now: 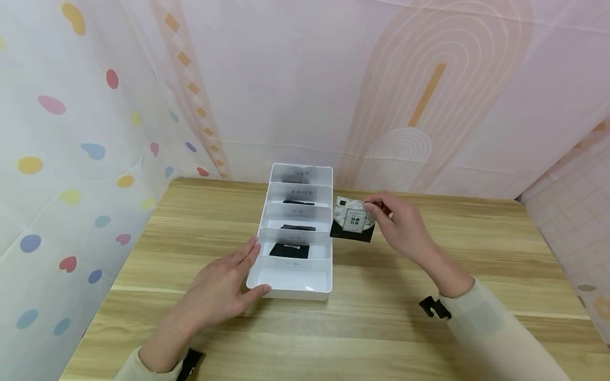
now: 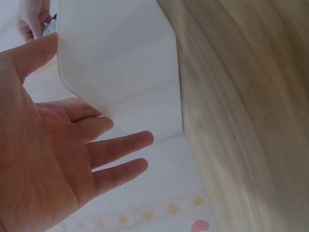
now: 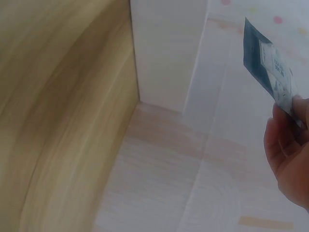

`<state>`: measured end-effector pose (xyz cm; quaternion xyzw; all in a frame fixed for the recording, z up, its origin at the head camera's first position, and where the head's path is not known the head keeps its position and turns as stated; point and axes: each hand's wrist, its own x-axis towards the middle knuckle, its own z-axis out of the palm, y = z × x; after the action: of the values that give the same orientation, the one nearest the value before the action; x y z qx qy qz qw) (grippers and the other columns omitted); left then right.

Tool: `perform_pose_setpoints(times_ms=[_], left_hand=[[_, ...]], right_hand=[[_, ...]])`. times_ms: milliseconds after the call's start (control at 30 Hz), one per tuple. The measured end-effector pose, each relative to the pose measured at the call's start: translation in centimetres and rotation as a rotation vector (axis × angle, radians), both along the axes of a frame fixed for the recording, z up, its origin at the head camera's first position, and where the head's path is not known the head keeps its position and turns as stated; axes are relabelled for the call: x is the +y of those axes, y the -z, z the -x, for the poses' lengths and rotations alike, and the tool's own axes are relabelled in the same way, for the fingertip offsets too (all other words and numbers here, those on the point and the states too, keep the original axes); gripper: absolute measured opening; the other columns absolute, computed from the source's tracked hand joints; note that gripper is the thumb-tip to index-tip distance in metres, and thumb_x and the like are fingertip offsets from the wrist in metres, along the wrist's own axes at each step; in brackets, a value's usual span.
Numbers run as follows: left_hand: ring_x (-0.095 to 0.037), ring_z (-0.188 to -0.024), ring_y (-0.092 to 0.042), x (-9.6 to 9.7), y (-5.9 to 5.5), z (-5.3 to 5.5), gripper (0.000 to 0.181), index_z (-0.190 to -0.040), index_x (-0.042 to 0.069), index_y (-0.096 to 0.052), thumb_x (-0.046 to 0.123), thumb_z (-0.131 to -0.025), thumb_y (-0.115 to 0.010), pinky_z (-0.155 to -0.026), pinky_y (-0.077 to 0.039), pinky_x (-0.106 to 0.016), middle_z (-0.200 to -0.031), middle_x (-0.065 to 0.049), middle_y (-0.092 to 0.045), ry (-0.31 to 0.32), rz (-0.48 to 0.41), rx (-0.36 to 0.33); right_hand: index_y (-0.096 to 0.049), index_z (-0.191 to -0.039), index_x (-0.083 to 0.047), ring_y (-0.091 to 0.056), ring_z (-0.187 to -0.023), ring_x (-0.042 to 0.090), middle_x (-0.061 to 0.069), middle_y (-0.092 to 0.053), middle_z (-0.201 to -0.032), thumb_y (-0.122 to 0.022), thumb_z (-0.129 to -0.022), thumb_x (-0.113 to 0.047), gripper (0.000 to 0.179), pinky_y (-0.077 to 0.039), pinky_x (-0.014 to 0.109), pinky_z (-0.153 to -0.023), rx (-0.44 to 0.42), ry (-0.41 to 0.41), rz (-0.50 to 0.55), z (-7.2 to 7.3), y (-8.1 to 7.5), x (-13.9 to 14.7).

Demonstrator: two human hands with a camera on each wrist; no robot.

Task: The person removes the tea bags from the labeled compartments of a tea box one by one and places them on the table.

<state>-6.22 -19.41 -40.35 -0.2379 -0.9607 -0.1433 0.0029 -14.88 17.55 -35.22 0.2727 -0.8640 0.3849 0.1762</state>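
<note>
A white box (image 1: 295, 294) divided into compartments stands lengthwise on the table. Dark flat packets, among them a black one (image 1: 289, 251), lie in some of its compartments; the nearest compartment shows only its white floor. My left hand (image 1: 219, 291) rests at the box's near left corner, fingers extended along the rim, as the left wrist view also shows. Just right of the box, my right hand (image 1: 400, 225) pinches a small sachet (image 1: 353, 218) by its upper right corner. The sachet is pale above and black below, with a printed label facing up; it is raised off the table.
The wooden table (image 1: 381, 328) runs back to a patterned cloth backdrop (image 1: 305, 95), close behind the box's far end. Another dotted cloth (image 1: 86, 201) hangs at the left. Black straps (image 1: 434, 308) sit at both wrists.
</note>
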Motion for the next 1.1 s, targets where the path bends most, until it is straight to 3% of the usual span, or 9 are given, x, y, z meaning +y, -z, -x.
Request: perform_pose_setpoints(times_ms=[600,1100], left_hand=[[-0.041,-0.134,-0.058,0.1,0.1,0.2,0.086,-0.155,-0.005,-0.045,0.055,-0.097,-0.068,-0.104,-0.050,-0.057,-0.164,-0.018,-0.038,-0.003,0.005,0.021],[-0.040,-0.135,-0.058,0.3,0.2,0.2,0.086,-0.155,-0.003,-0.046,0.056,-0.097,-0.067,-0.105,-0.050,-0.057,-0.165,-0.016,-0.039,-0.003,0.002,0.024]], right_hand=[[-0.074,-0.110,0.002,-0.057,-0.069,0.019,0.009,-0.070,-0.085,-0.064,-0.104,-0.004,0.013,-0.046,0.029,-0.060,-0.181,0.084,-0.057,2.9,2.4,2.0],[-0.074,-0.101,0.004,-0.056,-0.071,0.019,0.011,-0.069,-0.082,-0.068,-0.101,-0.001,0.008,-0.044,0.023,-0.058,-0.322,0.071,-0.022,4.7,5.1,3.1]])
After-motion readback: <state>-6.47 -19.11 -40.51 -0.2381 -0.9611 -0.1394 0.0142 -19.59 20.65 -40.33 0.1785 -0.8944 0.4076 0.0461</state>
